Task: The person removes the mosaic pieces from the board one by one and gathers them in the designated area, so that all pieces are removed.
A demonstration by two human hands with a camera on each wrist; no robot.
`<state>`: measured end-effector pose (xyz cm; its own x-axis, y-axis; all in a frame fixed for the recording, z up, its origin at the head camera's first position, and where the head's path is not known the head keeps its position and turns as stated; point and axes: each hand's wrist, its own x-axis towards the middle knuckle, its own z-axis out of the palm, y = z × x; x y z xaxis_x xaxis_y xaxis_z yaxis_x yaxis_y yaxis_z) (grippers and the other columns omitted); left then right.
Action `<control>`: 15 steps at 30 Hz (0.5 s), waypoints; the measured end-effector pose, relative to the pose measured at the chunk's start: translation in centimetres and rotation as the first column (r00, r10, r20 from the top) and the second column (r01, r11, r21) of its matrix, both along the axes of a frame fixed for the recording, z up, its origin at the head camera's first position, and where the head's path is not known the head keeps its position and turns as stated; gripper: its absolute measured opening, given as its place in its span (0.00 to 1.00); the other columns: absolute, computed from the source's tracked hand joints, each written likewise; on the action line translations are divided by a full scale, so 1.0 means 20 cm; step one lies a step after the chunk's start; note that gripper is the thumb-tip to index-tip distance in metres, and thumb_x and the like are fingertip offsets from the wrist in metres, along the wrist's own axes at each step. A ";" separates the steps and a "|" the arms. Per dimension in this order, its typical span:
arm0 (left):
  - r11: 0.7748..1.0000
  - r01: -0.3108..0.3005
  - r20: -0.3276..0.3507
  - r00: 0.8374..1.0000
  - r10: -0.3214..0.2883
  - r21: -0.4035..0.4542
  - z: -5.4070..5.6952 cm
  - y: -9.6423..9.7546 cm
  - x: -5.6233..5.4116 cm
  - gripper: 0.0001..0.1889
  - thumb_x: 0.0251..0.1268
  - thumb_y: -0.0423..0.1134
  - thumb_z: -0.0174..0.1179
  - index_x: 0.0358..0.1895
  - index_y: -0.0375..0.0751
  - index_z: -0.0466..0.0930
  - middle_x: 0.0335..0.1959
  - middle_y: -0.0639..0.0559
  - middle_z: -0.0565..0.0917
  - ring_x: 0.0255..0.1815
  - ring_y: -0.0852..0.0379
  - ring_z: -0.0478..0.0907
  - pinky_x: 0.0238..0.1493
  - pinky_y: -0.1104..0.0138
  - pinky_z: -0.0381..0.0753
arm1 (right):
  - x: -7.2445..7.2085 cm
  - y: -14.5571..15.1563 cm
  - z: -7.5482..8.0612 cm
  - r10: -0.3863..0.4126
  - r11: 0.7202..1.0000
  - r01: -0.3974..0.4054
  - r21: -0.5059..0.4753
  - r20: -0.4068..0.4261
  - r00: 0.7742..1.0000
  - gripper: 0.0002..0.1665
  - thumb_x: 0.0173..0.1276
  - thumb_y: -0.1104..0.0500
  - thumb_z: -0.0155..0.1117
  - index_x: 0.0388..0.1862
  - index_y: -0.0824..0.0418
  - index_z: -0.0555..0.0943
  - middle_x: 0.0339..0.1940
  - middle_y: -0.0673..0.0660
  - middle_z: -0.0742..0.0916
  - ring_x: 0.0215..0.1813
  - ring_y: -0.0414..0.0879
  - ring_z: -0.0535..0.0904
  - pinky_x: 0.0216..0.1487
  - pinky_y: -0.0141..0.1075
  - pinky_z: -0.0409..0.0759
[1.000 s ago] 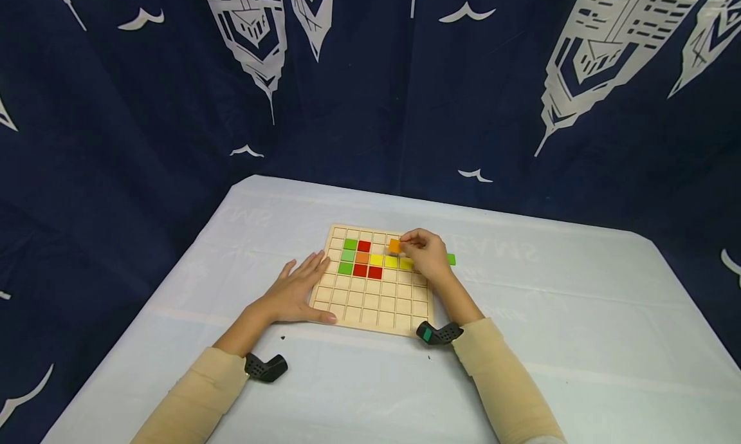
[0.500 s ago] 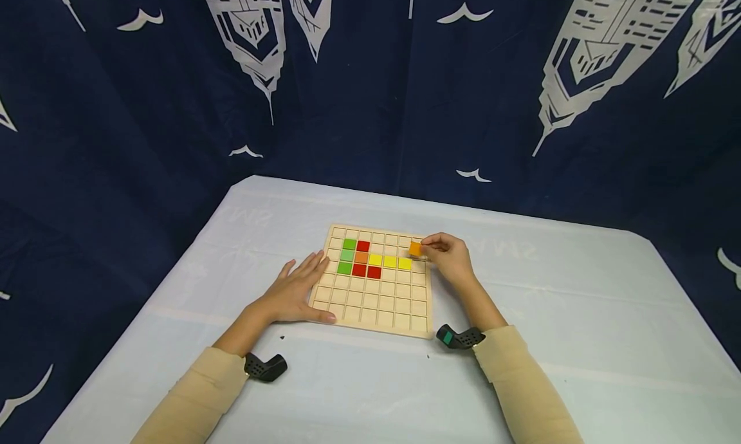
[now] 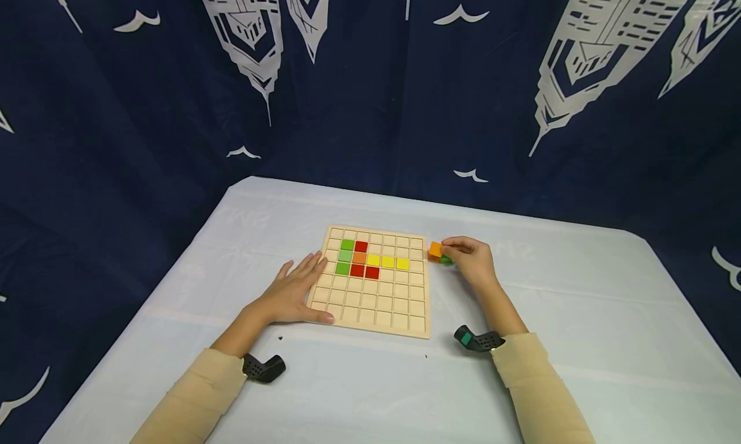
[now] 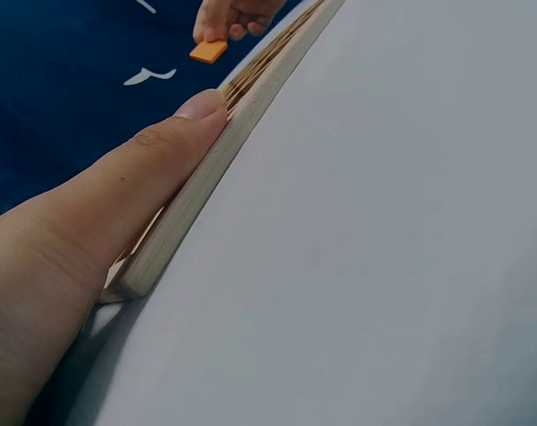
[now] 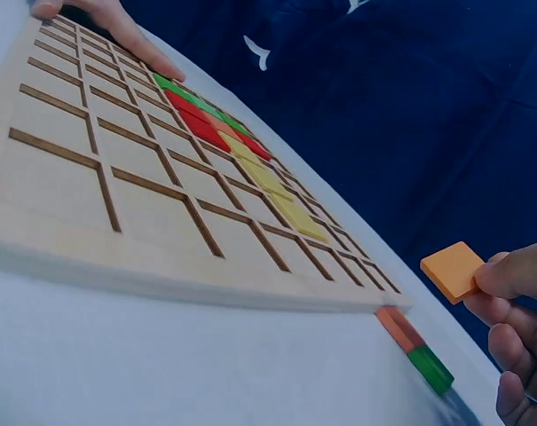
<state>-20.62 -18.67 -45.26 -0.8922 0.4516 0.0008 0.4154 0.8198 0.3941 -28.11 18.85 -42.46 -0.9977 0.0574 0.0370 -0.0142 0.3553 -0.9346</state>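
Note:
Between thumb and fingers, my right hand (image 3: 475,262) pinches an orange square tile (image 5: 453,271), held up just past the right edge of a wooden grid board (image 3: 376,310). Under it on the table, a darker orange tile (image 5: 399,328) lies against a green tile (image 5: 430,369). My left hand (image 3: 295,294) rests on the board's left side with fingers spread, its thumb on the near left corner. Set in the grid are a column of green tiles (image 3: 345,256), several red tiles (image 3: 372,273), one orange tile (image 3: 359,258) and a row of yellow tiles (image 3: 388,262).
A white cloth (image 3: 359,392) covers the table around the board. Behind the far edge hangs a dark blue curtain (image 3: 370,122) with white prints. Small dark specks (image 3: 280,338) lie in front of the board.
My right hand has moved right with the orange tile, from over the board to beyond its right edge. My left hand stays in place on the board.

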 end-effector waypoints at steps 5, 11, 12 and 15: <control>1.000 -0.008 0.010 1.000 0.008 -0.007 0.00 0.00 0.00 0.67 0.42 0.77 0.61 0.79 0.38 0.43 0.80 0.46 0.40 0.79 0.48 0.36 0.72 0.44 0.33 | 0.01 0.07 -0.02 -0.044 0.999 0.045 -0.027 0.014 0.999 0.16 0.67 0.60 0.67 0.48 0.69 0.83 0.37 0.49 0.87 0.38 0.38 0.80 0.40 0.29 0.77; 1.000 -0.005 0.008 1.000 0.005 0.000 0.01 0.00 0.00 0.66 0.42 0.76 0.63 0.78 0.38 0.43 0.80 0.45 0.41 0.79 0.47 0.36 0.72 0.44 0.33 | 0.01 0.14 -0.04 -0.123 0.989 0.123 -0.085 -0.002 0.992 0.15 0.65 0.60 0.69 0.47 0.69 0.84 0.37 0.51 0.89 0.35 0.39 0.80 0.33 0.27 0.74; 1.000 -0.004 0.008 1.000 0.004 0.002 0.01 0.00 0.00 0.66 0.42 0.76 0.63 0.78 0.38 0.43 0.80 0.45 0.41 0.79 0.47 0.36 0.72 0.44 0.33 | 0.01 0.15 -0.05 -0.134 0.987 0.134 -0.083 0.001 0.991 0.15 0.65 0.60 0.69 0.47 0.68 0.84 0.37 0.51 0.89 0.35 0.39 0.79 0.32 0.27 0.73; 1.000 -0.003 0.010 1.000 0.003 0.003 0.01 0.00 0.00 0.66 0.43 0.76 0.63 0.78 0.38 0.43 0.80 0.45 0.41 0.79 0.48 0.36 0.72 0.44 0.33 | 0.00 0.17 -0.06 -0.153 0.986 0.153 -0.061 0.016 0.988 0.15 0.66 0.59 0.68 0.48 0.67 0.84 0.36 0.46 0.87 0.36 0.38 0.78 0.33 0.26 0.72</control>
<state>-20.62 -18.58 -45.03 -0.8935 0.4489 -0.0069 0.4088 0.8198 0.4009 -28.05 22.21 -43.66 -0.9773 0.2111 0.0178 0.0463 0.2944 -0.9546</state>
